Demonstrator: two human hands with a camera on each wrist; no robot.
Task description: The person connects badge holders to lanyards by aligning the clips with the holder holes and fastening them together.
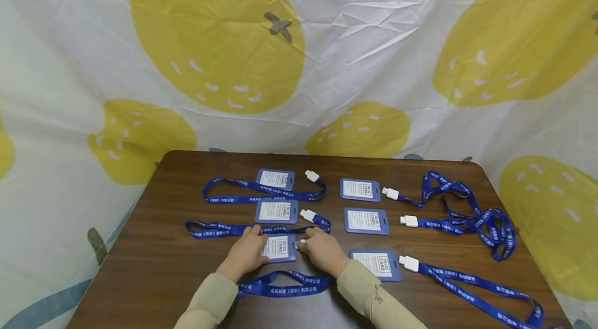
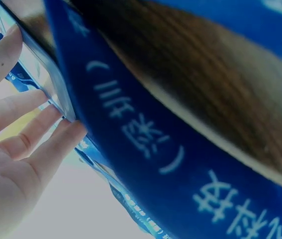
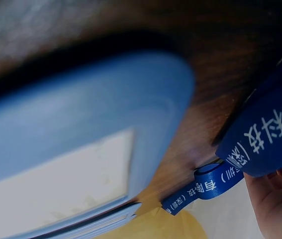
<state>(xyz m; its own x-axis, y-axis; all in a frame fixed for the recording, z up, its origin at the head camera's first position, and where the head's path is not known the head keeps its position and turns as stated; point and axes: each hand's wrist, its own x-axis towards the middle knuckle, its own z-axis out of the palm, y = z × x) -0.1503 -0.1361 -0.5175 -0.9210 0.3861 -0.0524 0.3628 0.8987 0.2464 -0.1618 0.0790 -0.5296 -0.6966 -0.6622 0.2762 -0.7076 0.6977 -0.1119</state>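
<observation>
In the head view my left hand (image 1: 245, 251) holds a blue-framed ID card holder (image 1: 279, 247) by its left end. The left wrist view shows the thumb on one side of that card holder (image 2: 48, 74) and the fingers along its edge. My right hand (image 1: 322, 251) pinches the lanyard's white clip (image 1: 301, 244) right at the holder's slotted end. The blue lanyard (image 1: 285, 287) loops on the table in front of both hands. In the right wrist view, the lanyard strap (image 3: 265, 134) runs from the fingers of the right hand (image 3: 277, 199).
On the brown table (image 1: 154, 246), two card holders (image 1: 276, 211) with lanyards lie behind my hands. Three more holders stand in a column to the right, the nearest card holder (image 1: 376, 264) partly under my right forearm. Their lanyards (image 1: 486, 225) spread rightward. A fruit-patterned curtain (image 1: 327, 59) hangs behind.
</observation>
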